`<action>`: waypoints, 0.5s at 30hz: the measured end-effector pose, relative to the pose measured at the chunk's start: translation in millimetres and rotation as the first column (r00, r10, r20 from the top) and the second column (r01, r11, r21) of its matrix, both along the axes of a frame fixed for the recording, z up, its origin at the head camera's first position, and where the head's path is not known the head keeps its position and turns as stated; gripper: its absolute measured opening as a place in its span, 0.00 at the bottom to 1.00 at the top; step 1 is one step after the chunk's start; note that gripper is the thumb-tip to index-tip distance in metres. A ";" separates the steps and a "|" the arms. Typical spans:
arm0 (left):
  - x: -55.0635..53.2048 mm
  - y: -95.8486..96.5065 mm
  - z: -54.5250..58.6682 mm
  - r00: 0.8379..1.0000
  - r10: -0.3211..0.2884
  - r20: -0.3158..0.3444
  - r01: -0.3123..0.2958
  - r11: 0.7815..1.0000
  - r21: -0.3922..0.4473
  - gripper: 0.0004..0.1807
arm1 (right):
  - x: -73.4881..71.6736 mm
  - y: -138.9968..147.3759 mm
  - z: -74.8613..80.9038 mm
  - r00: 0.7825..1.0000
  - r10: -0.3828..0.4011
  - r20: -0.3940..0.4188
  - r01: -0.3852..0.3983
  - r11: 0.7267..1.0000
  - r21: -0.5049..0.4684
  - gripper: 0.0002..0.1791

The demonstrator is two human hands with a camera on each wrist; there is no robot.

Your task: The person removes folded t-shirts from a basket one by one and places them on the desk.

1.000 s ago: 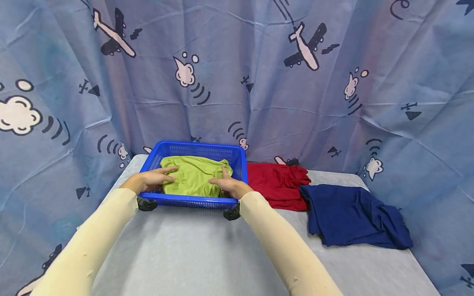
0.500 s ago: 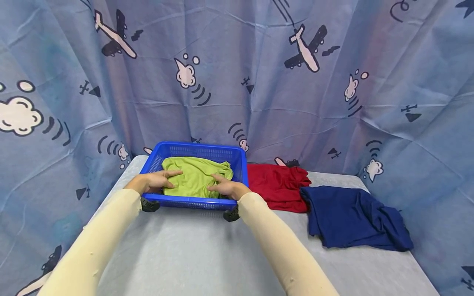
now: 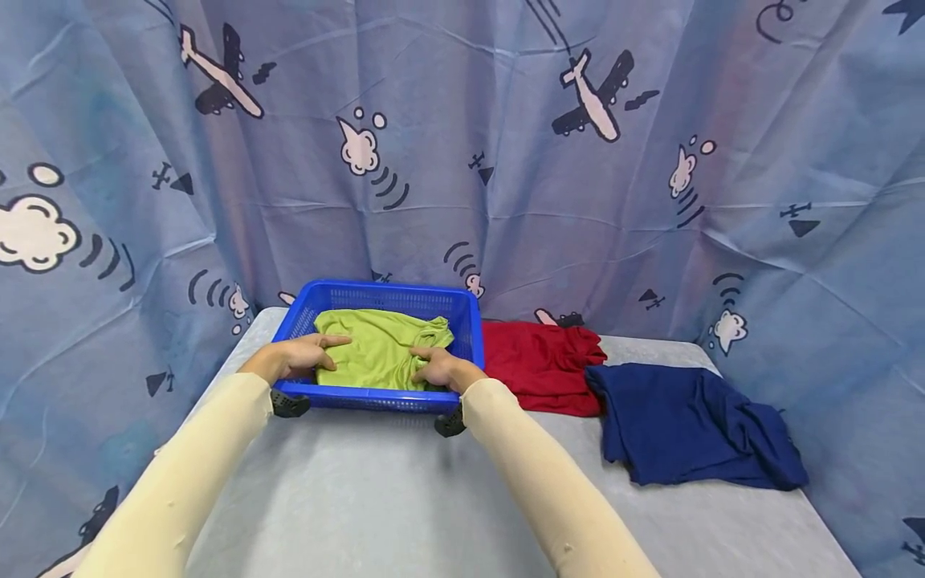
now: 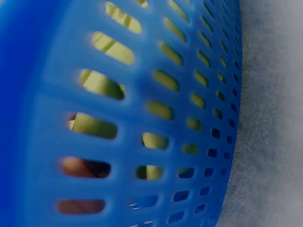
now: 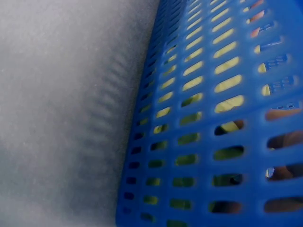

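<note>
A lime-green folded cloth point(image 3: 376, 341) lies inside a blue plastic basket point(image 3: 390, 395) with slotted walls. My left hand point(image 3: 296, 355) reaches over the near left of the rim, fingers extended onto the cloth's left side. Over the near right part of the rim, my right hand point(image 3: 442, 368) has its fingertips on the cloth's right side. Both wrist views mostly show the basket wall point(image 4: 137, 113), with bits of green cloth point(image 5: 227, 85) and fingers showing through its slots. The undersides of both hands are hidden.
A red folded cloth point(image 3: 538, 365) lies right of the basket on the grey-white table point(image 3: 347, 498). Farther right is a dark blue cloth point(image 3: 686, 425), slightly overlapping the red one. A blue curtain point(image 3: 433, 160) printed with airplanes hangs close behind the table and along its sides.
Both hands have shifted slightly toward the near side of the green cloth. The right fingers, spread and raised earlier, now sit lower on the cloth. Basket and other cloths stay put.
</note>
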State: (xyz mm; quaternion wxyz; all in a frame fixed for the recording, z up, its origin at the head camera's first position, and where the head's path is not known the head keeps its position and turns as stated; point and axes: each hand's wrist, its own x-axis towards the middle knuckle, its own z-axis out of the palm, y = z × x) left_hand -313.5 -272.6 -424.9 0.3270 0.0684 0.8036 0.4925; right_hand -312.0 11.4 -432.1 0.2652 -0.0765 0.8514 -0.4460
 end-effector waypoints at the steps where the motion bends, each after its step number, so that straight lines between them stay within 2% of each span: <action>1: 0.5 -0.8 0.1 1.000 -0.002 -0.008 0.002 1.000 0.002 0.43 | 0.2 -0.3 -0.2 1.000 -0.005 0.003 0.005 1.000 -0.004 0.37; 7: 1.5 -4.6 2.5 0.999 0.021 -0.044 -0.019 0.999 0.037 0.43 | -4.2 0.9 -1.0 0.998 -0.048 0.040 0.051 0.996 -0.069 0.35; 15: 6.8 -5.6 12.7 0.997 0.077 -0.019 -0.072 0.980 0.188 0.44 | -7.0 4.0 2.7 0.992 -0.087 0.093 0.105 0.970 -0.221 0.35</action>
